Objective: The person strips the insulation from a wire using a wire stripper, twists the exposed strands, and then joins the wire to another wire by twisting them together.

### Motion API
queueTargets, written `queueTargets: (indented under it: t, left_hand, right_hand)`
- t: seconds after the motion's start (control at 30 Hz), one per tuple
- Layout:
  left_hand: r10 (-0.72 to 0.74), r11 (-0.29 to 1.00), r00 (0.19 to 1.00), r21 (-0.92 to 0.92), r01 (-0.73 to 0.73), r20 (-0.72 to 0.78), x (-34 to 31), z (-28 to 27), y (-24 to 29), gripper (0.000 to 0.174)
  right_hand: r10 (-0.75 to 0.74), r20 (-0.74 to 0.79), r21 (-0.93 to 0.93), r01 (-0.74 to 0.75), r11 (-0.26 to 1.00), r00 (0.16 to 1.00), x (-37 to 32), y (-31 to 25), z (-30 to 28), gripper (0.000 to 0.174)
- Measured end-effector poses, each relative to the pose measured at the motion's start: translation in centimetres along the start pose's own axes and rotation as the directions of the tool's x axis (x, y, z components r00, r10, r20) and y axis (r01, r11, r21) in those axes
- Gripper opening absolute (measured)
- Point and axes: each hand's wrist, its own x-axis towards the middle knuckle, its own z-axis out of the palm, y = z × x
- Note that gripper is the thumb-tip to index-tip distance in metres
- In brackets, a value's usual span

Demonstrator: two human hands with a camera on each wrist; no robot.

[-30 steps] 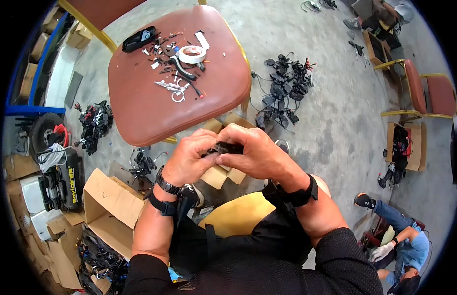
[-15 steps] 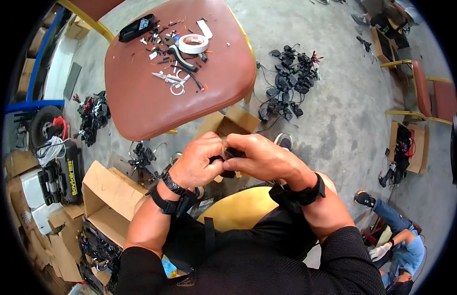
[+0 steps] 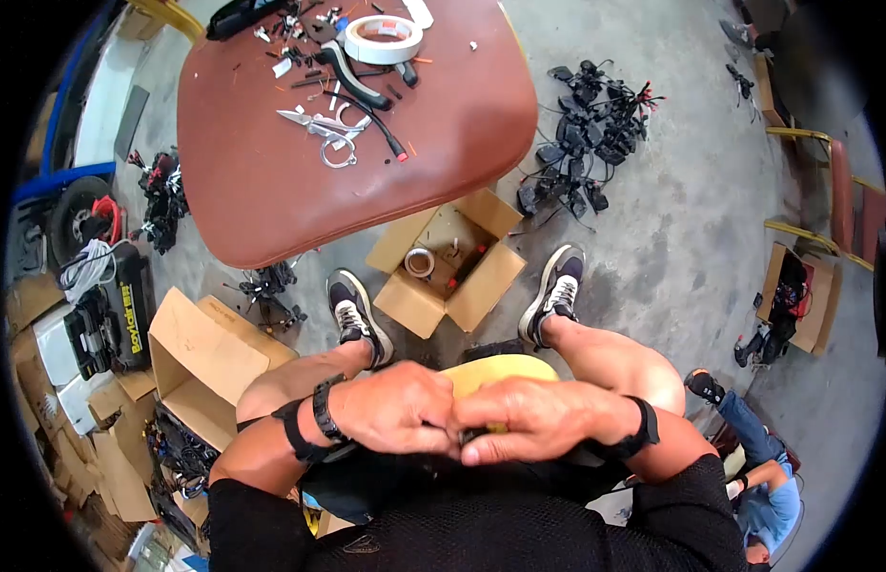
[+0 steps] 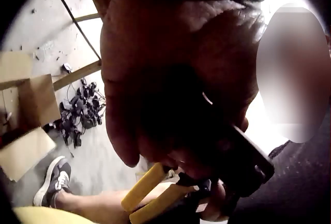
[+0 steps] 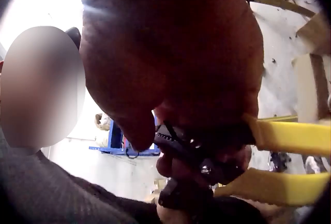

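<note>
Both hands meet close together above the lap in the head view. My left hand [image 3: 390,410] is curled round a dark flat-sided piece [image 4: 253,164], whose exact kind I cannot tell. Fingers of my right hand [image 3: 524,419] are bent round pliers with yellow handles [image 5: 295,136]. Dark serrated jaws show beside the right thumb in the right wrist view, while the handles point away from the palm. Shadow hides much of both grips in the wrist views.
Ahead, a red-brown chair seat [image 3: 443,181] bears scissors [image 3: 333,133], a tape roll [image 3: 384,40] and small parts. An open carton [image 3: 414,300] stands between the feet. Black cabled parts [image 3: 595,143] lie on the floor. Another carton [image 3: 214,348] is at left; a person [image 3: 772,496] sits at right.
Both hands have come down together from near the chair's edge toward the lap. The carton between the feet, partly hidden by the hands before, now shows fully. The view has shifted with the head.
</note>
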Motion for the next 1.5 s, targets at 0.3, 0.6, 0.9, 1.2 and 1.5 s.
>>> queueTargets:
  t: [0.3, 0.6, 0.9, 1.2, 1.5]
  left_hand:
    - [-0.078, 0.871, 0.988, -0.472, 0.132, 0.132, -1.0, 3.2, -1.6, 0.021]
    - [-0.041, 0.886, 0.993, -0.454, 0.089, 0.114, -1.0, 3.6, -2.5, 0.026]
    - [-0.265, 0.942, 0.963, -0.202, 0.268, 0.041, -2.1, -1.4, -3.3, 0.031]
    - [-0.160, 0.945, 0.794, -0.323, -0.047, -0.586, 1.7, -2.3, 0.5, 0.028]
    - [-0.054, 0.890, 0.672, -0.340, -0.303, -0.739, 3.6, 0.0, -0.6, 0.014]
  right_hand:
    - [-0.091, 0.043, 0.247, 0.077, 0.966, 0.995, -0.9, 2.8, 2.7, 0.025]
    - [-0.110, 0.030, 0.215, 0.101, 0.971, 0.994, -1.0, 2.4, 2.0, 0.026]
    - [-0.002, -0.307, -0.188, -0.058, 0.980, 0.952, -5.0, -1.9, -7.4, 0.031]
    - [0.162, -0.651, 0.438, 0.192, 0.878, 0.742, -0.5, -1.7, -6.2, 0.023]
    - [-0.001, -0.747, 0.399, 0.449, 0.799, 0.664, 2.1, -1.3, -4.7, 0.023]
